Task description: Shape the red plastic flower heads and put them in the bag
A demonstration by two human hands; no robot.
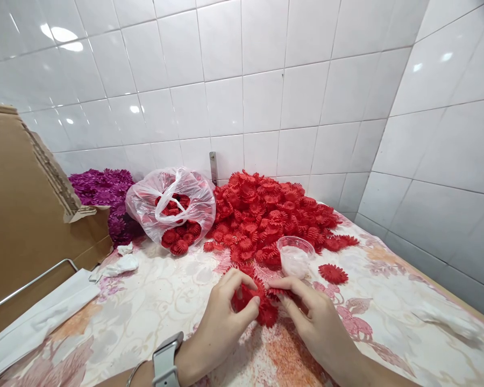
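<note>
My left hand (221, 320), with a watch (167, 357) at the wrist, is curled with thumb and index around red petals of a fabric flower (268, 316). Between the thumb and fingers of my right hand (320, 322) is the edge of a thin red flower piece (277, 292). The two hands are close together, just in front of a large heap of red fabric flowers (262, 215). Behind my right fingers stands a small clear plastic cup (295, 243) with something whitish in it. One loose red flower (333, 273) lies flat to its right.
A tied clear plastic bag (145, 201) of red flowers stands beside a purple flower heap (105, 185). At left are a cardboard box (32, 215), white folded paper (36, 328) and crumpled tissue (121, 265). White tiled walls (262, 102) border the floral-covered table (165, 290).
</note>
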